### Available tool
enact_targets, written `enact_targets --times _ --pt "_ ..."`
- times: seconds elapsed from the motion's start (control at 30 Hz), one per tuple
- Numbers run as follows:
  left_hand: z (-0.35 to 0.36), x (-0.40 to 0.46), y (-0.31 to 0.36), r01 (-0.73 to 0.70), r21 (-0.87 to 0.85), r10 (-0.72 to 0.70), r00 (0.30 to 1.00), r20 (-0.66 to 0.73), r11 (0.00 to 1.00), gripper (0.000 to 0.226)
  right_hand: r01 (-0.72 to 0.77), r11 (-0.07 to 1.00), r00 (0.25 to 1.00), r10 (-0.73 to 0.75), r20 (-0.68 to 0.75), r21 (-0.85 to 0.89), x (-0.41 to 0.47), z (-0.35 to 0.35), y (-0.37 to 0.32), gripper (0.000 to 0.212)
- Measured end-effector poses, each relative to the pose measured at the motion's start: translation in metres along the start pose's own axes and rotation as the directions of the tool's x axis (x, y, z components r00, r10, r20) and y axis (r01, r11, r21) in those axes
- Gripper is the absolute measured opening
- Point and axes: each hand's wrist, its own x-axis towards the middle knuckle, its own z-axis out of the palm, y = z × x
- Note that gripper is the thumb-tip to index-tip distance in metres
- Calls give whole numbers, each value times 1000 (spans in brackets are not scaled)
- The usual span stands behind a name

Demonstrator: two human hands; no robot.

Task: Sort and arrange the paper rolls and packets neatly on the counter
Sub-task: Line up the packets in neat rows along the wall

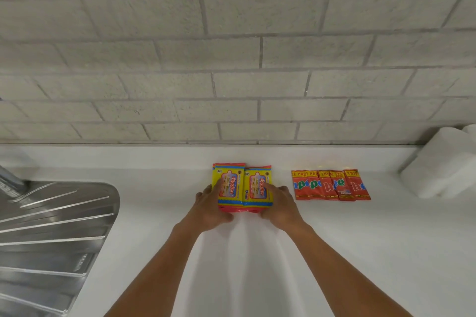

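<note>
1. I had both arms stretched out over the white surface (pixel 334 252), reaching toward the grey brick wall (pixel 231 59) at the far side.
2. Two stacks of yellow packets sat side by side in the middle, touching each other: the left stack (pixel 230 186) a little farther back, the right stack (pixel 258 189) a little nearer.
3. My left hand (pixel 210 207) gripped the left stack: fingers curled round its left edge, one finger laid across the printed top, thumb at the near end.
4. My right hand (pixel 279 204) did the same on the right stack: fingers wrapped round its right edge, one finger on the top face, thumb against the near end.
5. Both stacks lay flat on the surface, squeezed between my two hands, red wrapper ends showing at the near edge.
6. To the right, apart from the yellow ones, lay a row of red packets (pixel 331 185), overlapping like tiles, each one partly covering the next.
7. Farther right, at the picture's edge against the wall, were the white paper rolls (pixel 443 162), bunched together; I could not count them.
8. On the left, the ribbed steel drainboard (pixel 51 226) of a sink was set into the surface, well apart from the packets.
</note>
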Motion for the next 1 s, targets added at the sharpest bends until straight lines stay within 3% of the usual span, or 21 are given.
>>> enact_targets --times 0.37,0.6,0.73,0.83,0.9,1.0 --pt "5 4 -15 8 89 -1 997 -73 996 99 43 994 997 -49 -65 -103 2 8 0 78" --pt "1 -5 6 47 194 -28 995 -99 980 105 77 994 997 -79 -17 -82 -6 -6 3 88" --pt "6 -17 39 -20 182 65 968 -244 983 82 94 995 994 -95 -61 -15 -24 -31 16 73" --pt "22 -23 74 -115 218 177 940 -291 969 69 120 993 977 -120 -175 -6 -34 -51 37 49" --pt "39 -24 97 -195 223 254 927 -276 955 64 123 991 956 -130 -264 -44 -38 -67 56 34" --pt "69 -22 127 -276 237 326 922 -208 932 59 81 994 936 -102 -337 -76 -43 -86 85 29"
